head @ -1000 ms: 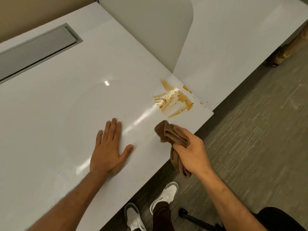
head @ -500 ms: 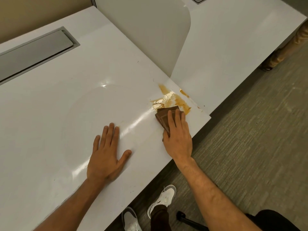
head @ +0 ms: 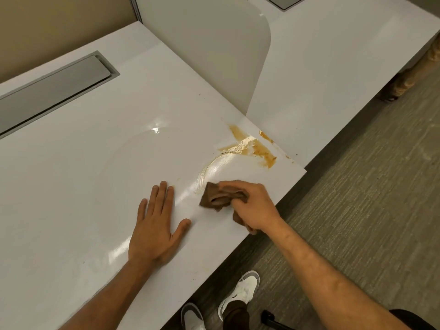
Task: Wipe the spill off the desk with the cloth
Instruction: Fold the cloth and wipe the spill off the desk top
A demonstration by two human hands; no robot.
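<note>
A brown-orange spill (head: 258,148) with pale crumbs lies near the right corner of the white desk (head: 95,163). A faint curved smear (head: 209,170) runs from the spill down toward the brown cloth (head: 215,196). My right hand (head: 252,206) grips the bunched cloth and presses it on the desk, below and left of the spill. My left hand (head: 158,225) lies flat on the desk, fingers apart, just left of the cloth.
A grey cable flap (head: 54,89) is set into the desk at the back left. A white divider panel (head: 214,48) stands behind the spill, with a second desk (head: 333,67) to its right. Carpet and my white shoes (head: 242,291) are below the desk edge.
My right hand brought the cloth from the air onto the spill, then dragged it down and left, leaving a curved smear. My left hand stayed flat.
</note>
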